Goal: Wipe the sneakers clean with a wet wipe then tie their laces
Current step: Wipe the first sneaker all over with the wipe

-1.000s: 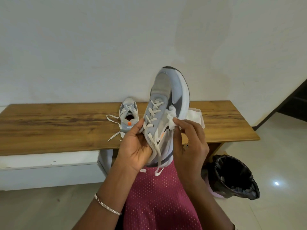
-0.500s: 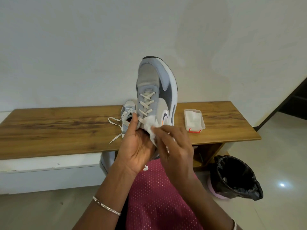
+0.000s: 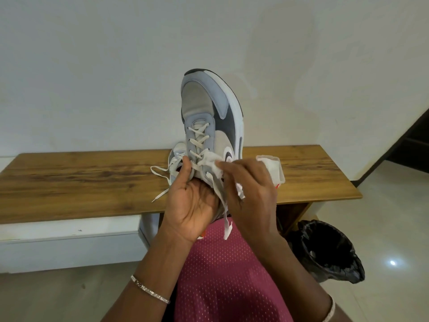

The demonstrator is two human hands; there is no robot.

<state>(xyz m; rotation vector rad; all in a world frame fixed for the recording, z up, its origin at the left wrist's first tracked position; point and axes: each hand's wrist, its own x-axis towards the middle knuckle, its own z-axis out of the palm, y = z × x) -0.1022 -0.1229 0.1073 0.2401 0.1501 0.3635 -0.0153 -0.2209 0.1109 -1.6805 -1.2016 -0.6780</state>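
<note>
A grey and white sneaker (image 3: pixel 210 117) is held upright in front of me, toe up, above my lap. My left hand (image 3: pixel 193 201) grips its heel end, thumb by the lower laces. My right hand (image 3: pixel 249 189) pinches a white wet wipe (image 3: pixel 214 167) against the shoe's side near the lowest eyelets. Loose white laces (image 3: pixel 222 205) hang down between my hands. The second sneaker (image 3: pixel 176 160) sits on the wooden bench (image 3: pixel 81 180) behind, mostly hidden, its laces untied.
A wet wipe pack (image 3: pixel 275 168) lies on the bench right of the shoes, partly behind my right hand. A bin lined with a black bag (image 3: pixel 329 249) stands on the floor at the right. A white wall rises behind the bench.
The held sneaker has turned so its laced top faces me. My right hand with the wipe moved from the shoe's side panel down to the lower lace area.
</note>
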